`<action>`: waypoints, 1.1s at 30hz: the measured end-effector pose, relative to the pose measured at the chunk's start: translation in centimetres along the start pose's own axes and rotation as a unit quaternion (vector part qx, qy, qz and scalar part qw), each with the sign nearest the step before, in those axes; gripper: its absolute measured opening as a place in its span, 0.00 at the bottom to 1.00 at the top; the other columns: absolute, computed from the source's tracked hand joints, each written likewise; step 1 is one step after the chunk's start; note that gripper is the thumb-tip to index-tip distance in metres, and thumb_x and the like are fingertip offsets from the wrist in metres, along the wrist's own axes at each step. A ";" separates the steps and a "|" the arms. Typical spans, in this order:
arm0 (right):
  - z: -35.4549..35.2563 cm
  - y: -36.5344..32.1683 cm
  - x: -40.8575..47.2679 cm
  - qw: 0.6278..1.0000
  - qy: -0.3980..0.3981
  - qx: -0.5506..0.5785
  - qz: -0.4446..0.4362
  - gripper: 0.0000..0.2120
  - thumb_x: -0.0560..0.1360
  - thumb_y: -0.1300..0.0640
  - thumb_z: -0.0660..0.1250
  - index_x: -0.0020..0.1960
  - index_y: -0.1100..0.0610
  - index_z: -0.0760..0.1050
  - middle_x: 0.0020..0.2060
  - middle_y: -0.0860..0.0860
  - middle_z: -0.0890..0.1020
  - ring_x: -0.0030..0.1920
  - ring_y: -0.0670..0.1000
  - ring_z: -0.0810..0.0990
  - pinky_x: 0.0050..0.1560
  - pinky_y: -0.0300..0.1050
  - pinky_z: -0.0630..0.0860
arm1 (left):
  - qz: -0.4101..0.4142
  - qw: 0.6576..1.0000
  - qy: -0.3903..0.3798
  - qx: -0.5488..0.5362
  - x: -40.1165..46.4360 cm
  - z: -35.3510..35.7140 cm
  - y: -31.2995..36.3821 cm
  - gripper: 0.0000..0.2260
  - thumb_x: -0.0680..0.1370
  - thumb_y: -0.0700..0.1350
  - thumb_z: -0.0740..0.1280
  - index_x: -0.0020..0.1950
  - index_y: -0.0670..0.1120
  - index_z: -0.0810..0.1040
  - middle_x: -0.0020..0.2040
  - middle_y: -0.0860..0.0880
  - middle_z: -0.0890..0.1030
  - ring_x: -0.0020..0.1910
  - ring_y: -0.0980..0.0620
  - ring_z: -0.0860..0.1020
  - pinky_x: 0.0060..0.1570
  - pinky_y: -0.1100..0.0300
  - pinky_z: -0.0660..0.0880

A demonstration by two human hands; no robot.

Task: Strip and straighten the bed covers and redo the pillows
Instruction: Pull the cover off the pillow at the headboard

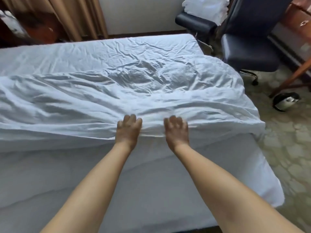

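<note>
Head view, looking down across a bed: two bare forearms reach forward to the near edge of a rumpled white duvet that lies bunched across the middle of the mattress. The left hand rests palm-down on the duvet's near fold, fingers bent at the tips into the cloth; whether it pinches the fabric cannot be told. The right hand, just beside it on the same fold, is blurred, fingers spread and slightly curved over the fabric, and its hold likewise cannot be told. A smoother white sheet covers the mattress on the near side of the duvet, and a creased stretch of sheet shows beyond the duvet toward the far edge of the bed. Past the bed's far right corner stands a dark blue chair with white bedding heaped on it. Tan curtains hang beyond the bed's far left side. Patterned carpet lies to the right of the bed.
</note>
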State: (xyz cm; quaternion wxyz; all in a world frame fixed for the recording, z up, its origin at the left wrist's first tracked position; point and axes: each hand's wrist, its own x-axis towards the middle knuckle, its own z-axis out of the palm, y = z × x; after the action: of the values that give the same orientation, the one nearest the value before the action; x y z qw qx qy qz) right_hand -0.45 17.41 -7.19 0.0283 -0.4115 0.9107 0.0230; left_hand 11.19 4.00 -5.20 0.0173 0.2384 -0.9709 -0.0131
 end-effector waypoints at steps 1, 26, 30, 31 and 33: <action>1.1 -0.4 -0.9 0.993 -0.113 -0.005 -0.023 0.21 0.73 0.66 0.57 0.65 0.56 0.66 0.62 0.57 0.69 0.62 0.59 0.66 0.56 0.52 0.67 | -0.007 0.996 -0.084 0.005 -1.3 1.2 0.3 0.20 0.68 0.27 0.63 0.57 0.42 0.73 0.58 0.40 0.72 0.59 0.39 0.71 0.53 0.47 0.71; 2.2 -3.0 -0.3 0.944 -0.320 0.035 -0.077 0.27 0.78 0.64 0.52 0.76 0.53 0.58 0.69 0.57 0.67 0.69 0.58 0.65 0.62 0.52 0.68 | -0.091 0.919 -0.381 -0.034 -4.7 3.8 -2.1 0.22 0.77 0.35 0.57 0.70 0.47 0.67 0.69 0.44 0.69 0.68 0.44 0.68 0.62 0.53 0.70; 2.0 -5.6 0.1 0.935 -0.330 0.054 -0.117 0.28 0.78 0.63 0.53 0.77 0.51 0.55 0.71 0.55 0.65 0.71 0.57 0.63 0.64 0.52 0.67 | -0.119 0.914 -0.388 -0.021 -5.9 2.6 -3.6 0.23 0.76 0.36 0.58 0.71 0.49 0.67 0.70 0.46 0.68 0.69 0.45 0.68 0.64 0.51 0.70; 1.9 -6.4 0.3 0.934 -0.331 0.057 -0.126 0.29 0.78 0.63 0.54 0.77 0.50 0.54 0.72 0.55 0.64 0.71 0.57 0.63 0.65 0.52 0.67 | -0.127 0.912 -0.388 -0.022 -6.3 2.3 -4.1 0.23 0.76 0.37 0.58 0.71 0.49 0.67 0.70 0.45 0.69 0.69 0.45 0.69 0.64 0.51 0.70; 1.5 -8.0 0.4 0.934 -0.322 0.064 -0.139 0.28 0.78 0.62 0.54 0.77 0.51 0.55 0.72 0.55 0.65 0.71 0.57 0.63 0.66 0.52 0.68 | -0.138 0.912 -0.385 -0.023 -7.5 1.7 -5.1 0.23 0.76 0.37 0.59 0.71 0.49 0.68 0.70 0.45 0.69 0.68 0.44 0.69 0.65 0.51 0.70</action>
State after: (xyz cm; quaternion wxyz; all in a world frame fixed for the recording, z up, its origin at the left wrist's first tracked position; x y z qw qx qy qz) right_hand 5.36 11.87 -8.85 0.3495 -0.5015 0.7860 0.0922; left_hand 20.12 2.93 -7.27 -0.3542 0.3456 -0.8595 -0.1280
